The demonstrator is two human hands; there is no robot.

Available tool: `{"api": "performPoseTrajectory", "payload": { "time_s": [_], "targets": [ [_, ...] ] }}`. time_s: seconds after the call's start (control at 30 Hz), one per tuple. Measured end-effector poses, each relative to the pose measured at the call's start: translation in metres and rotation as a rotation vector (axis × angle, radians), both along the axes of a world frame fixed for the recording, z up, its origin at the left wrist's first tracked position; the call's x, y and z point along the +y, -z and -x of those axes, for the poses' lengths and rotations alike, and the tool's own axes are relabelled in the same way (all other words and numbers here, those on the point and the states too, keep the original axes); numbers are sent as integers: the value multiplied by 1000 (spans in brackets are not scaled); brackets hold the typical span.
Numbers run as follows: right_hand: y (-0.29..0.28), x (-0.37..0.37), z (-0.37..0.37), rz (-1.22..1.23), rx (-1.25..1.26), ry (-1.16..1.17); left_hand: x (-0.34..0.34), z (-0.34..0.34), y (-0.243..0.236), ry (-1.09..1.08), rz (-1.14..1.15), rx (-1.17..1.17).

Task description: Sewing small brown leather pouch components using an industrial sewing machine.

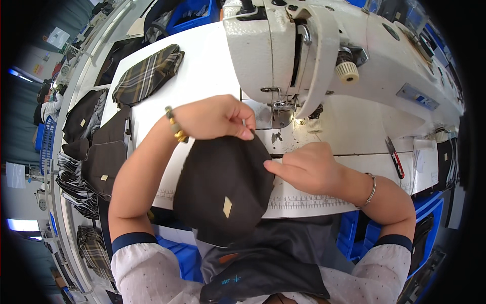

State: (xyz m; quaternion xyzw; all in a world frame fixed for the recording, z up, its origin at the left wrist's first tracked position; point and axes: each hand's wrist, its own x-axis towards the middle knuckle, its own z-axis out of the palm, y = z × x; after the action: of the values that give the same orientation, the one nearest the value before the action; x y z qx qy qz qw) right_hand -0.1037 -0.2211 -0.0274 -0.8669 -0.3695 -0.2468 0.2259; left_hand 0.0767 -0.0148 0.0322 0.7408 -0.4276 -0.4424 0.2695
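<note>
A dark brown fabric piece (215,177) with a small cream sticker (227,207) hangs over the front edge of the white table. Pinched at its upper corner, the cloth is held by my left hand (215,117), thumb against the fingers. My right hand (309,167) grips the right edge of the same piece, its index finger and thumb pressed together there. Just beyond both hands is the needle and presser foot area (281,112) of a white sewing machine (354,66). The cloth is apart from the presser foot.
A plaid fabric piece (147,76) lies at the back left of the table. Stacked dark cut pieces (104,164) stand left of it. Red-handled thread snips (395,158) lie at the right. A ruler strip (324,201) runs along the front edge; blue bins (349,235) sit below.
</note>
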Motion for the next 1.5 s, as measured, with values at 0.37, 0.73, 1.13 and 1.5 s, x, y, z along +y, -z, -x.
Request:
{"api": "performPoseTrajectory", "payload": {
  "time_s": [0.37, 0.73, 1.13, 1.5],
  "targets": [
    [21, 4, -12, 28, 139, 324, -32, -7, 41, -56, 372, -692],
    [27, 1, -18, 209, 71, 441, -39, -30, 50, 58, 738, -945],
    [22, 4, -20, 210, 104, 436, -22, -12, -3, -11, 282, -1114],
    [18, 7, -13, 193, 13, 330, 4, 55, 6, 50, 225, -1001]
  ]
}}
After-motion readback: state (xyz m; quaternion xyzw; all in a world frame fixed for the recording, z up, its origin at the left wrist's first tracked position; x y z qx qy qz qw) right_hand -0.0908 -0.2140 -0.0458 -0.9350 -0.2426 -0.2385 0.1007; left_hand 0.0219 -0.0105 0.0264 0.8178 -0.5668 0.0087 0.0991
